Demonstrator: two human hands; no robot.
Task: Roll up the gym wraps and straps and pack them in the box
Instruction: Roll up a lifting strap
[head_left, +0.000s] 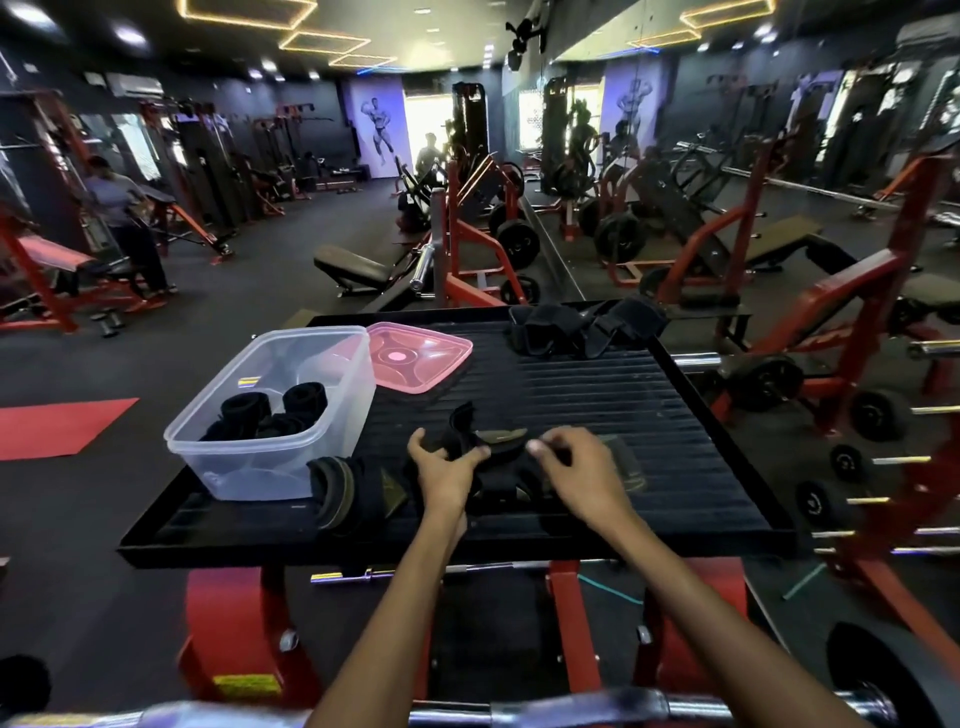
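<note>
**Strap under both hands, long axis along the near edge**

Black fabric gym strap with olive-tan padding (498, 447) lies on the black ribbed platform (623, 395), near the middle of its near edge, running left to right. Left hand (441, 470) has fingers curled closed on its left end. Right hand (576, 467) pinches the right part. Hands equally near. Clear plastic box (270, 410), holding black rolls, sits at the left edge, nearer the left hand. Judgement: roll end to end.

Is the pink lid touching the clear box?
Touching. The head view shows the pink lid's left edge tucked against the clear box's right wall, no gap.
</note>
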